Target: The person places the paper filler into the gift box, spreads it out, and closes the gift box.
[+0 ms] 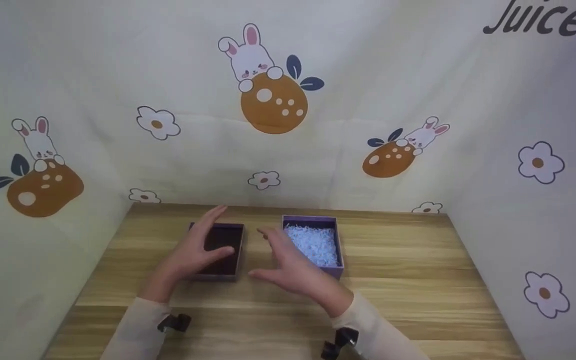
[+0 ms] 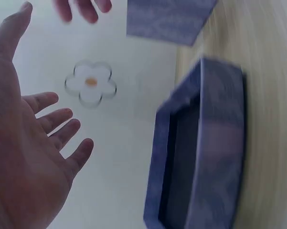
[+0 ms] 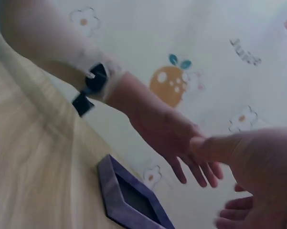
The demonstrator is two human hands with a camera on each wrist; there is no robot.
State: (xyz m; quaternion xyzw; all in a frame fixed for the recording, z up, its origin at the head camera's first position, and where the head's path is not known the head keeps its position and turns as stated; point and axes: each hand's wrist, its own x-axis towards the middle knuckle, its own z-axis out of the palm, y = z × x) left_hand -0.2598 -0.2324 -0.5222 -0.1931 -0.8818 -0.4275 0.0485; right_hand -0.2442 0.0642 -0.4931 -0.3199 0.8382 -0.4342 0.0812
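Observation:
A shallow purple box part with a dark inside, likely a lid, lies open side up on the table's left. My left hand hovers over it, fingers spread and holding nothing; the left wrist view shows that palm apart from the box part. To the right stands a deeper purple box filled with pale blue shredded paper. My right hand is in the air, covering this box's left front corner in the head view. Its fingers are loosely bent, with nothing between them and the thumb.
The wood-grain table reaches back to a pale cloth printed with rabbits, oranges and flowers. The cloth also encloses both sides. A black strap mount sits on the left wrist and another on the right.

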